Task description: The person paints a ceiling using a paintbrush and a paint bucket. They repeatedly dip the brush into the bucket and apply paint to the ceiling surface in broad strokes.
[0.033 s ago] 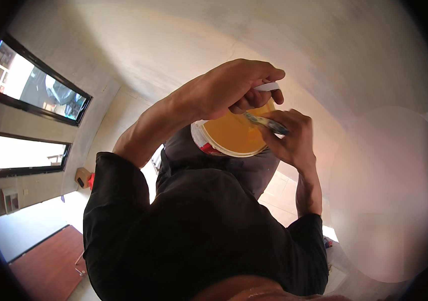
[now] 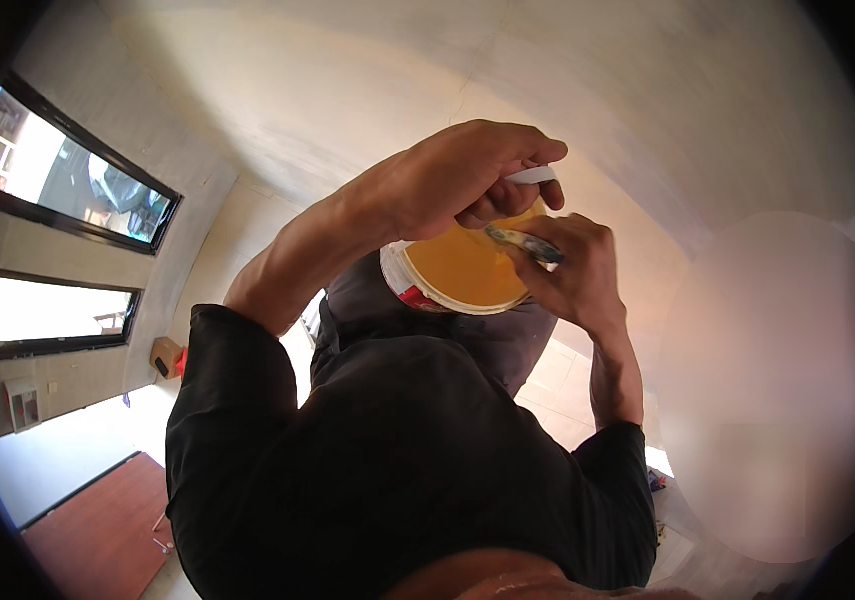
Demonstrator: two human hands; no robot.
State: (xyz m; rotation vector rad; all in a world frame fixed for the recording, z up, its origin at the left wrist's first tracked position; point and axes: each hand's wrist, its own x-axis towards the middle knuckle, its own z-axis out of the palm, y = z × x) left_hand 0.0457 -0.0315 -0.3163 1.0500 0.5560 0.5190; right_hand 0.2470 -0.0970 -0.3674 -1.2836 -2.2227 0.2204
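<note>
A round bucket [image 2: 414, 292] with a white rim is in front of my body, above my dark trousers. Yellow-orange colour, which looks like paint, covers the inside I can see. My left hand [image 2: 482, 175] is over the bucket's far side, its fingers curled around a white strip [image 2: 531, 175] that looks like the bucket's handle. To the right, my right hand [image 2: 582, 265] grips a paint-smeared paintbrush [image 2: 527, 244] with a mottled handle. The brush slants over the bucket's opening, close under my left hand; its far end is partly hidden.
A pale, patchy wall [image 2: 347, 80] rises beyond my hands. Two dark-framed windows [image 2: 47, 308] are at the left, with a small cardboard box [image 2: 165, 357] below them. A reddish-brown panel [image 2: 97, 530] is at the lower left, and light floor tiles [image 2: 557, 395] show behind my right forearm.
My right hand and the paintbrush have shifted slightly left and up, nearer my left hand. The left hand and the bucket have hardly moved.
</note>
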